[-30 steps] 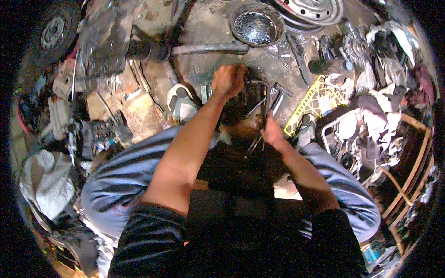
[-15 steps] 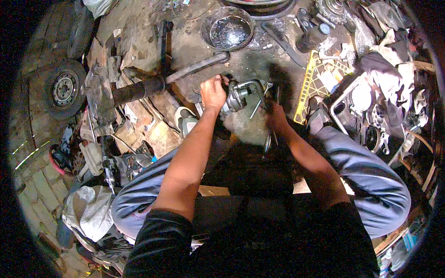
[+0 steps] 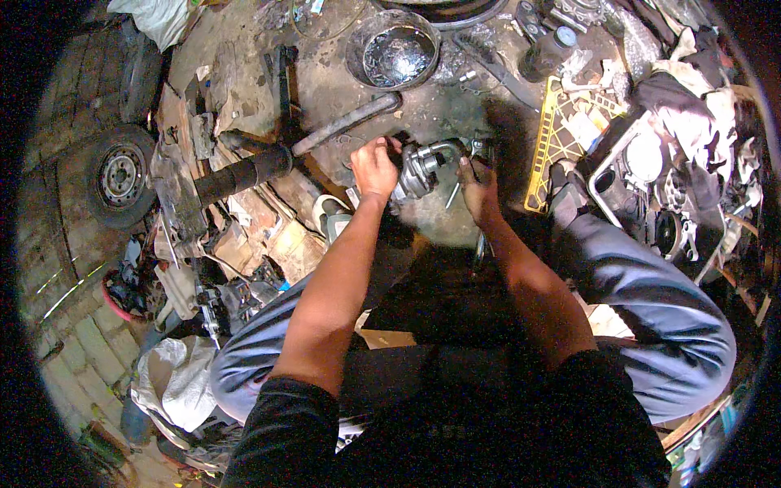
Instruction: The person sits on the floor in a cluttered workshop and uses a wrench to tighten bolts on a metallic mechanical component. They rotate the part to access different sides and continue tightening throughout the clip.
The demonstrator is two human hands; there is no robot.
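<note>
A rounded grey metal machine part (image 3: 416,179) with a curved pipe (image 3: 445,149) on its right side sits above the floor in front of me. My left hand (image 3: 375,169) is closed around its left side, with some fingers hidden behind it. Just right of the pipe, my right hand (image 3: 480,189) is closed on what looks like a wrench (image 3: 477,147). Its shiny head shows above my fingers, near the pipe's end, and a length of metal shows below my wrist. A thin bright rod (image 3: 452,195) slants down between the part and my right hand.
Beyond my hands stands a round metal pan (image 3: 358,61) with dark liquid. A thick bar (image 3: 346,124) and a black cylinder (image 3: 244,173) lie left. At right are a yellow plastic frame (image 3: 543,154) and heaped machine parts. A wheel (image 3: 122,176) stands far left.
My right hand has moved up toward the pipe, and its fingers show more clearly. My left hand keeps its hold on the part. The whole view has shifted slightly.
</note>
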